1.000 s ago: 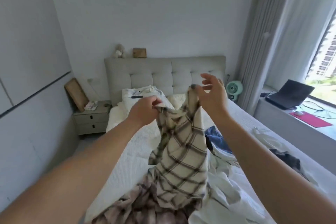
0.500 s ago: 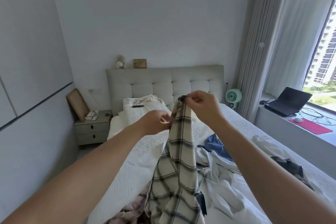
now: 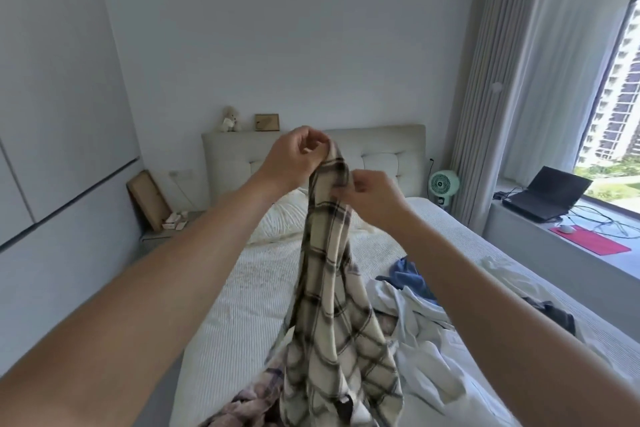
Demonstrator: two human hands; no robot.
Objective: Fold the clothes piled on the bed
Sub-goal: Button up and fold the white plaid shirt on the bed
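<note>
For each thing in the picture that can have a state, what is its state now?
plaid shirt: lifted, hanging bunched, unfolded
left hand: pinches the shirt's top edge
right hand: pinches the shirt just below
white garment: crumpled on the bed
blue garment: crumpled on the bed
dark garment: crumpled near the bed's edge
laptop: lid open
curtain: drawn aside

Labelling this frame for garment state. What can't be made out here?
Head view only:
- Plaid garment: type unclear; it hangs bunched from the left hand and right hand, and the bottom edge cuts off its lower end.
- White clothes: item count unclear, crumpled together, partly behind the right forearm.
- Dark garment: mostly hidden by that forearm.
- Small items on the nightstand: too small to identify.
</note>
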